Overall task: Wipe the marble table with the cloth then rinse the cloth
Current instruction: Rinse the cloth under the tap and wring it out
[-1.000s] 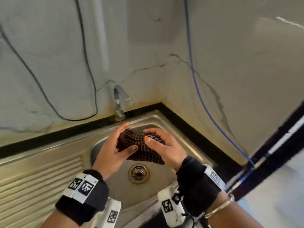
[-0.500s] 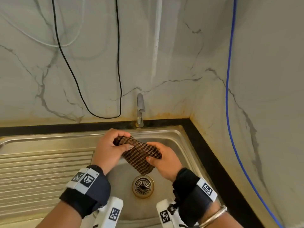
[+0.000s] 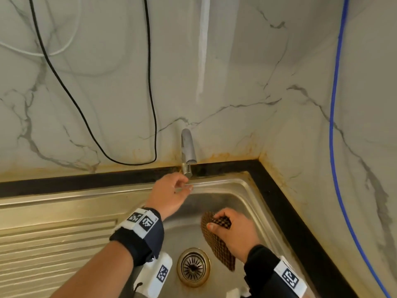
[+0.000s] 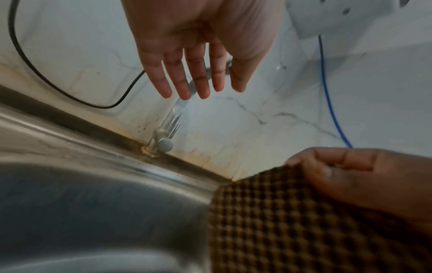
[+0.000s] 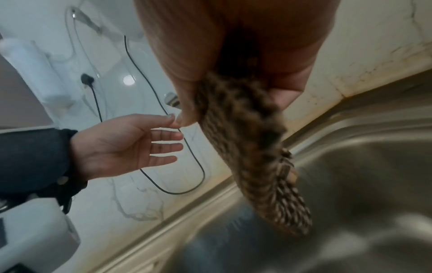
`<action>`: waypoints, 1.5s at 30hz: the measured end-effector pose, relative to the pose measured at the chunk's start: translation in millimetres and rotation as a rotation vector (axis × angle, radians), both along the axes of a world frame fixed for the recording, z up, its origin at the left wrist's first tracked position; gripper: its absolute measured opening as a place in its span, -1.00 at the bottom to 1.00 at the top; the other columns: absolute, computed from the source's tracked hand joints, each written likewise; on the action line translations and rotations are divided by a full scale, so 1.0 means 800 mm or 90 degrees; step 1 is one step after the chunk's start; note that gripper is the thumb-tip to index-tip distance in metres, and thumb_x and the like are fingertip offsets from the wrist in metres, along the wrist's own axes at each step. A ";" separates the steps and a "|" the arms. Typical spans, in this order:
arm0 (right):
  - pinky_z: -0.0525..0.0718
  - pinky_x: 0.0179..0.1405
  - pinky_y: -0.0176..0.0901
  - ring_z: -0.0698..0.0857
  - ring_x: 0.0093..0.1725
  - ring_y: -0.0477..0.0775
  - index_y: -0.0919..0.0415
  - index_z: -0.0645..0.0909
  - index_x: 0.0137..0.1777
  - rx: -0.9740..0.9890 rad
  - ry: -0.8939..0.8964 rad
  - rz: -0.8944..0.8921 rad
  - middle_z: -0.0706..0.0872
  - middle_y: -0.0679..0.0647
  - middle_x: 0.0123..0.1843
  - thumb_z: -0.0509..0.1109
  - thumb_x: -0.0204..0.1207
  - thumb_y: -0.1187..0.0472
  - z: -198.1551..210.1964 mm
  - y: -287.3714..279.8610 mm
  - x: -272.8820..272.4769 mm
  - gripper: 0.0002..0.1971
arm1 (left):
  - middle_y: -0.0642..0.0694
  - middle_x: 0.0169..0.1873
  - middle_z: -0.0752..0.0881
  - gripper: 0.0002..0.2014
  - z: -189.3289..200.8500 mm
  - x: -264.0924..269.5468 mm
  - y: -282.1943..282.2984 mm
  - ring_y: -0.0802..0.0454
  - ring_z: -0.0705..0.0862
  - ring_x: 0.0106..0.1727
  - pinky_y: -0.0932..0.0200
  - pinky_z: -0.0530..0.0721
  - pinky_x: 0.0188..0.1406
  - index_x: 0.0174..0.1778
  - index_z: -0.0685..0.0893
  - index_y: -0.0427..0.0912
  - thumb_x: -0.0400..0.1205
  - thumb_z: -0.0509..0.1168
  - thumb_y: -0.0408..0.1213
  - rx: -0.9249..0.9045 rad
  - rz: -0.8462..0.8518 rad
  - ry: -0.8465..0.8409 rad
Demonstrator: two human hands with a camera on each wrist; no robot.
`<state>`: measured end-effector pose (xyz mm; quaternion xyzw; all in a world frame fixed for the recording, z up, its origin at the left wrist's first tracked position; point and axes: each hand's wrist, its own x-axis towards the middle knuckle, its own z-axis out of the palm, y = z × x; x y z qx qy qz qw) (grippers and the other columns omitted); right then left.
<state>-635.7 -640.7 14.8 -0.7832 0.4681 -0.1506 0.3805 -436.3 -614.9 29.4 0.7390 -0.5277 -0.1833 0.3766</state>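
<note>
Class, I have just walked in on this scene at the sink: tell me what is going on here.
A person stands at a steel sink in a marble corner. The right hand grips a checked brown cloth, which hangs over the basin near the drain. The left hand is empty, fingers open, reaching toward the tap. No water shows from the tap, so the rinse appears not to have begun.
</note>
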 end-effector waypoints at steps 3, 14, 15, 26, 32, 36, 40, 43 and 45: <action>0.53 0.03 -0.36 0.61 0.01 -0.21 -0.24 0.49 -0.15 0.015 0.046 -0.006 0.65 -0.22 -0.05 0.38 0.51 -0.03 -0.020 -0.004 -0.009 -0.89 | -0.07 0.18 0.59 -0.55 -0.027 0.017 -0.019 0.02 0.58 0.17 0.21 0.51 0.10 0.37 0.43 0.05 0.55 0.33 -0.07 0.080 -0.017 -0.033; 0.39 -0.02 -0.70 0.57 0.14 -0.22 -0.40 0.41 -0.13 0.049 0.090 0.055 0.58 -0.14 0.19 0.25 0.56 0.34 -0.050 -0.003 -0.001 -0.55 | -0.33 0.35 0.48 -0.47 -0.065 0.042 -0.105 -0.31 0.56 0.28 -0.20 0.54 0.30 0.57 0.10 0.06 0.68 0.05 -0.01 0.256 -0.111 -0.169; 0.40 0.03 -0.66 0.56 0.16 -0.21 -0.38 0.43 -0.14 0.063 0.093 0.055 0.57 -0.11 0.19 0.23 0.57 0.37 -0.053 -0.004 -0.001 -0.54 | -0.33 0.30 0.51 -0.50 -0.069 0.043 -0.105 -0.31 0.58 0.23 -0.20 0.56 0.26 0.56 0.11 0.03 0.69 0.03 -0.04 0.239 -0.102 -0.180; 0.33 -0.04 -0.75 0.54 0.15 -0.15 -0.42 0.35 -0.16 0.095 0.108 0.072 0.52 -0.06 0.20 0.20 0.58 0.35 -0.070 -0.003 -0.003 -0.52 | -0.33 0.41 0.37 -0.46 -0.092 0.034 -0.141 -0.26 0.60 0.20 -0.09 0.60 0.27 0.56 0.12 0.07 0.66 0.11 -0.07 0.238 -0.092 -0.132; 0.33 0.01 -0.74 0.54 0.10 -0.20 -0.40 0.38 -0.19 0.109 0.095 0.068 0.52 -0.07 0.14 0.21 0.58 0.34 -0.073 -0.001 -0.011 -0.54 | -0.36 0.45 0.36 -0.30 -0.096 0.029 -0.142 -0.31 0.54 0.32 -0.05 0.56 0.27 0.61 0.04 0.01 0.60 0.24 -0.10 0.269 -0.038 -0.120; 0.36 -0.05 -0.74 0.55 0.08 -0.19 -0.39 0.40 -0.17 0.098 0.094 0.068 0.55 -0.04 0.17 0.21 0.59 0.33 -0.074 -0.001 -0.016 -0.56 | -0.30 0.35 0.49 -0.21 -0.097 0.022 -0.138 -0.25 0.61 0.16 0.01 0.61 0.08 0.60 0.02 -0.01 0.52 0.32 -0.18 0.235 -0.004 -0.043; 0.38 0.03 -0.68 0.57 0.17 -0.15 -0.16 0.58 0.10 0.080 0.087 0.059 0.57 -0.05 0.22 0.21 0.61 0.29 -0.071 -0.001 -0.018 -0.71 | -0.16 0.35 0.57 -0.18 -0.097 0.022 -0.123 -0.06 0.59 0.22 -0.03 0.51 0.24 0.62 -0.01 0.00 0.56 0.34 -0.37 0.099 0.057 0.465; 0.41 0.01 -0.66 0.57 0.11 -0.19 -0.05 0.61 0.18 0.064 0.076 0.056 0.59 -0.07 0.17 0.21 0.64 0.19 -0.069 0.001 -0.015 -0.78 | -0.08 0.30 0.56 -0.20 -0.095 0.020 -0.111 -0.08 0.55 0.29 -0.19 0.54 0.18 0.58 0.01 0.28 0.60 0.27 -0.41 0.066 0.073 0.652; 0.47 0.07 -0.59 0.59 0.10 -0.19 -0.03 0.63 0.16 0.060 0.070 0.047 0.62 -0.07 0.15 0.21 0.65 0.13 -0.068 0.002 -0.012 -0.80 | -0.07 0.23 0.56 -0.19 -0.098 0.015 -0.097 -0.12 0.56 0.27 -0.21 0.56 0.19 0.56 0.01 0.34 0.60 0.29 -0.40 0.104 0.051 0.659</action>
